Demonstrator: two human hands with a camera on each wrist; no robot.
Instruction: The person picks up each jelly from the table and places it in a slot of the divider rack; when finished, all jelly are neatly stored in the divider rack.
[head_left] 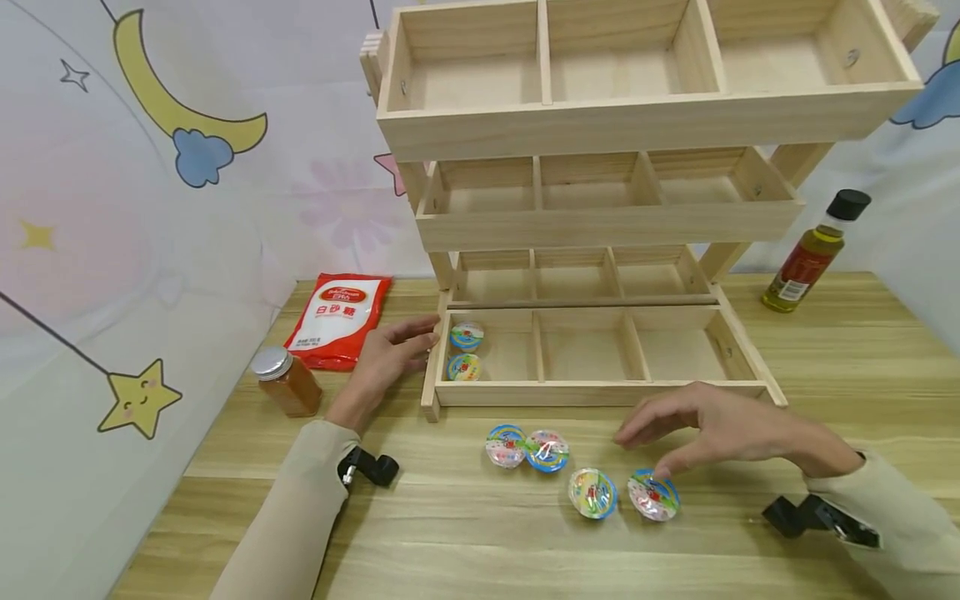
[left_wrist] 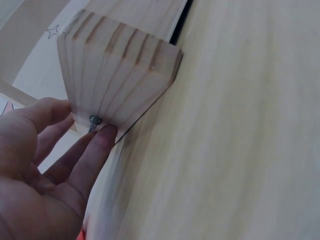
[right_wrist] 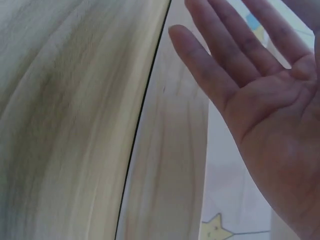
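My left hand (head_left: pixel 392 354) rests its fingertips against the left side of the wooden rack (head_left: pixel 600 396). In the left wrist view those fingers (left_wrist: pixel 95 155) touch a wooden end piece (left_wrist: pixel 115 60) beside a small bolt (left_wrist: pixel 94 121). My right hand (head_left: pixel 716 425) hovers before the rack's lowest tier, fingers extended and holding nothing; its thumb appears just over a small foil-lidded cup (head_left: pixel 654 498). Further cups lie on the table: one with a yellowish lid (head_left: pixel 592 493) and two side by side, a pink one (head_left: pixel 506 447) and a blue-rimmed one (head_left: pixel 547 452). Two cups (head_left: pixel 465 367) sit in the lowest tier's left compartment.
Behind my left forearm stand a jar with a silver lid (head_left: pixel 288 383) and a red-and-white bag (head_left: pixel 341 317). An oil bottle (head_left: pixel 816 250) with a black cap stands right of the rack. The rack's upper tiers (head_left: pixel 645 125) overhang the lowest one.
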